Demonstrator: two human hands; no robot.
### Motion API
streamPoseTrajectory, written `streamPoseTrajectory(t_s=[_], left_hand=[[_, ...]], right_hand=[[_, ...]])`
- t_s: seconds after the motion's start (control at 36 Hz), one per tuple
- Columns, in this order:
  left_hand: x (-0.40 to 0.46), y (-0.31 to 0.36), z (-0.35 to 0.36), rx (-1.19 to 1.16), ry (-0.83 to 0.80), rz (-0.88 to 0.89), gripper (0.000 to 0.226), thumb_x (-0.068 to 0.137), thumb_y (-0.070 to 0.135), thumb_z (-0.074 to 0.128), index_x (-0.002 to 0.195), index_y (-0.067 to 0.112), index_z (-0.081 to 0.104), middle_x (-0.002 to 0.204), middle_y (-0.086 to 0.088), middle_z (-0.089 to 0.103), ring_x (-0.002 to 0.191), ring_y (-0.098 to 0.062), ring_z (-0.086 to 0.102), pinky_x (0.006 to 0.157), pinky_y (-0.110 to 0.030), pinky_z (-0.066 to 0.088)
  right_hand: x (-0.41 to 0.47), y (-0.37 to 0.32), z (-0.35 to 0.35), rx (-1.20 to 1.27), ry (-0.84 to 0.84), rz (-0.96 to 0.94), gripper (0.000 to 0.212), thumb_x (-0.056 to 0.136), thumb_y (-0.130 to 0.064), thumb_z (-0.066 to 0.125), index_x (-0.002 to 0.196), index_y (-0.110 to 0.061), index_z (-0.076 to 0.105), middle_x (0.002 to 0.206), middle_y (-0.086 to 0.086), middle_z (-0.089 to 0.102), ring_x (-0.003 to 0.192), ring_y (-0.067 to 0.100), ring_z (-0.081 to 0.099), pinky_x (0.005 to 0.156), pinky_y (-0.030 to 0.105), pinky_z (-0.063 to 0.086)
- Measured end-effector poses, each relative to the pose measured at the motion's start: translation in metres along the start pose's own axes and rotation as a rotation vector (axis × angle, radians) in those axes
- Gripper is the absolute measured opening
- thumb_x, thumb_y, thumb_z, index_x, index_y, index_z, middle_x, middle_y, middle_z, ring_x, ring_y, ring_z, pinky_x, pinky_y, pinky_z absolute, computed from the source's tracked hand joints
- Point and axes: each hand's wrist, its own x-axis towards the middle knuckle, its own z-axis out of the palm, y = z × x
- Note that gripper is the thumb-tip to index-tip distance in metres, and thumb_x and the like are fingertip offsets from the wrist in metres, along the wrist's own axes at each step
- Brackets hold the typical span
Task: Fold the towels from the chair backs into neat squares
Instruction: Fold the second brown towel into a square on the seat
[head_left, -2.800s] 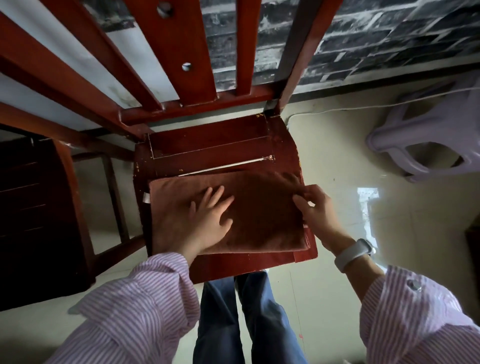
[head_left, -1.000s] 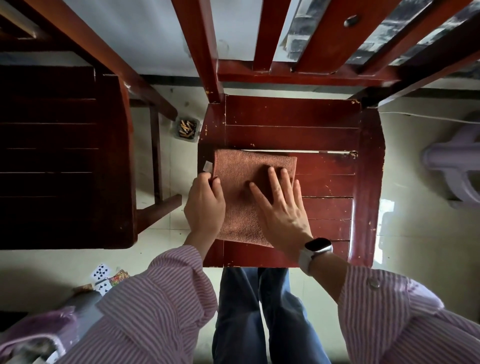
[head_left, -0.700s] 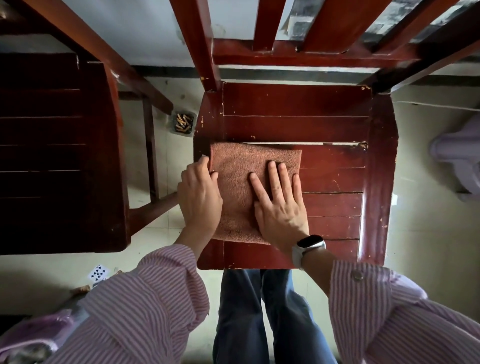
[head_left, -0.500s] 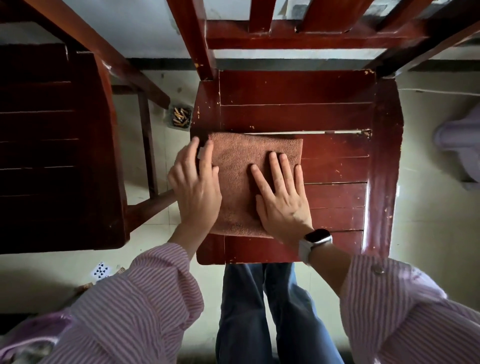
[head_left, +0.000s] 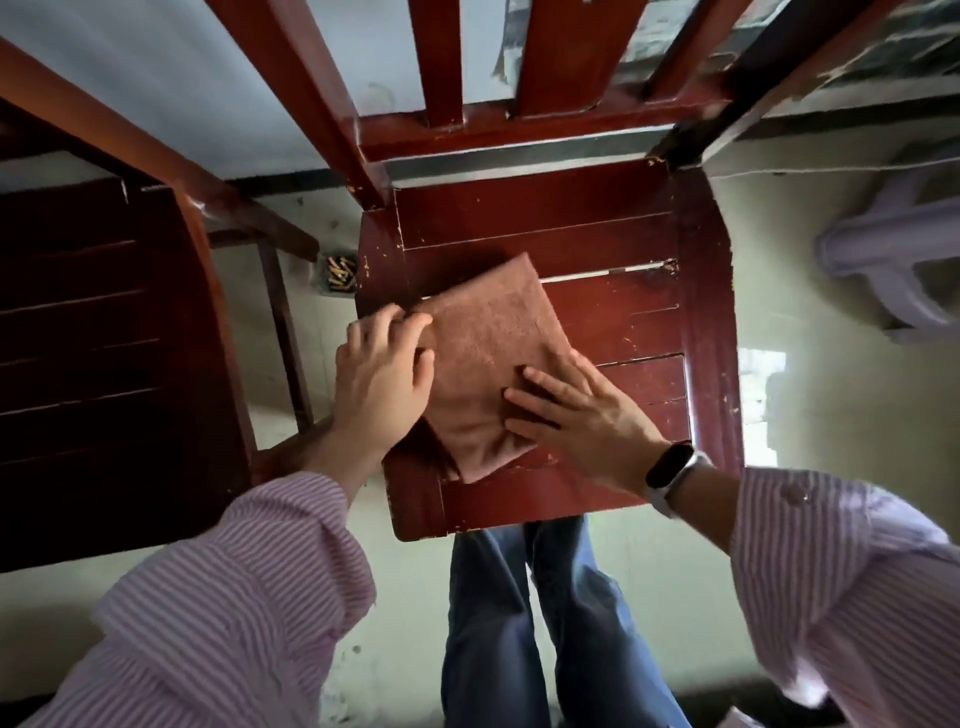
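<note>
The folded brown terry towel (head_left: 485, 358) lies skewed on the red wooden chair seat (head_left: 644, 322). Left hand (head_left: 382, 382) and right hand (head_left: 584, 415) rest on it, fingers flat. Soft, light, limp; best lifted by pinching its folded edges.

The towel (head_left: 483, 358) was matt brown terry cloth with a napped surface. The chair seat (head_left: 623, 332) was glossy red-brown lacquered wood (chipped along the edges). The sleeves (head_left: 244, 597) were striped woven cloth. The stool (head_left: 893, 260) looked like smooth plastic.
</note>
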Motion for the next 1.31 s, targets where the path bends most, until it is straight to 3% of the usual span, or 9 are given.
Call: streamPoseTrajectory(t_s=[0.11, 0.19, 0.36, 0.5, 0.64, 0.78, 0.97, 1.11, 1.31], left_hand=[[-0.006, 0.012, -0.007, -0.157, -0.062, -0.126, 0.03, 0.087, 0.021, 0.056, 0.116, 0.014, 0.053, 0.114, -0.013, 0.053, 0.102, -0.033, 0.054, 0.081, -0.044, 0.045], [-0.018, 0.026, -0.004, -0.263, -0.146, -0.196, 0.033, 0.089, 0.022, 0.054, 0.121, 0.017, 0.05, 0.121, -0.008, 0.05, 0.106, -0.026, 0.055, 0.082, -0.038, 0.046], [-0.024, 0.036, 0.0, -0.335, 0.008, -0.268, 0.042, 0.087, 0.021, 0.059, 0.124, 0.006, 0.047, 0.127, -0.015, 0.048, 0.113, -0.029, 0.051, 0.091, -0.042, 0.047], [-0.006, 0.039, 0.006, 0.03, -0.014, 0.114, 0.059, 0.089, 0.031, 0.044, 0.143, 0.014, 0.025, 0.153, -0.011, 0.022, 0.14, -0.031, 0.02, 0.107, -0.051, 0.026], [0.019, 0.037, 0.019, 0.193, -0.226, 0.217, 0.067, 0.092, 0.046, 0.035, 0.147, 0.022, 0.005, 0.154, -0.002, -0.009, 0.142, -0.02, -0.008, 0.113, -0.053, 0.005], [0.023, 0.033, 0.017, 0.243, -0.283, 0.233, 0.069, 0.093, 0.051, 0.03, 0.145, 0.023, -0.006, 0.149, 0.002, -0.022, 0.141, -0.019, -0.015, 0.114, -0.054, 0.005], [0.025, 0.045, 0.011, 0.244, -0.115, 0.341, 0.061, 0.086, 0.037, 0.043, 0.141, 0.014, 0.029, 0.153, -0.011, 0.021, 0.142, -0.028, 0.014, 0.112, -0.056, 0.013], [0.043, 0.063, 0.014, 0.27, -0.103, 0.466, 0.06, 0.088, 0.034, 0.037, 0.144, 0.018, 0.023, 0.152, -0.01, 0.024, 0.141, -0.03, 0.019, 0.113, -0.052, 0.014], [0.054, 0.038, 0.016, 0.331, -0.171, 0.393, 0.059, 0.091, 0.048, 0.025, 0.144, 0.027, 0.018, 0.154, -0.005, 0.017, 0.142, -0.03, 0.013, 0.113, -0.056, 0.01]], right_hand=[[-0.015, 0.05, -0.013, -0.018, -0.011, 0.204, 0.048, 0.079, -0.02, 0.033, 0.118, -0.029, 0.061, 0.137, 0.007, 0.051, 0.129, 0.033, 0.043, 0.109, 0.065, 0.011], [-0.021, 0.062, -0.024, 0.113, -0.012, 0.465, 0.053, 0.077, -0.014, 0.03, 0.122, -0.021, 0.058, 0.14, 0.013, 0.045, 0.13, 0.038, 0.039, 0.104, 0.064, 0.023], [-0.017, 0.006, -0.021, 0.529, 0.095, 0.701, 0.054, 0.087, -0.015, 0.03, 0.141, -0.005, 0.03, 0.149, 0.019, 0.022, 0.138, 0.034, 0.013, 0.11, 0.051, 0.02], [-0.02, -0.056, 0.002, 0.644, 0.09, 0.832, 0.054, 0.084, -0.017, 0.034, 0.135, 0.0, 0.036, 0.145, 0.022, 0.031, 0.134, 0.039, 0.026, 0.102, 0.056, 0.035], [-0.025, -0.064, 0.0, 0.471, 0.125, 0.814, 0.051, 0.078, -0.019, 0.045, 0.127, -0.007, 0.05, 0.139, 0.019, 0.044, 0.131, 0.034, 0.038, 0.108, 0.053, 0.027], [-0.046, -0.057, 0.011, 0.333, 0.129, 0.572, 0.045, 0.077, -0.019, 0.052, 0.119, -0.008, 0.06, 0.135, 0.01, 0.051, 0.13, 0.027, 0.043, 0.105, 0.052, 0.03], [-0.035, -0.021, -0.026, 0.488, 0.371, 0.571, 0.033, 0.078, -0.015, 0.047, 0.108, -0.013, 0.058, 0.105, 0.009, 0.066, 0.092, 0.027, 0.058, 0.093, 0.042, 0.039], [0.012, 0.011, -0.037, 0.465, 0.257, 0.822, 0.05, 0.081, -0.018, 0.039, 0.129, -0.007, 0.049, 0.137, 0.023, 0.044, 0.131, 0.038, 0.037, 0.109, 0.052, 0.027], [0.011, -0.022, -0.009, 0.39, 0.038, 0.746, 0.057, 0.081, -0.024, 0.042, 0.138, -0.015, 0.039, 0.147, 0.019, 0.032, 0.137, 0.035, 0.027, 0.11, 0.052, 0.025]])
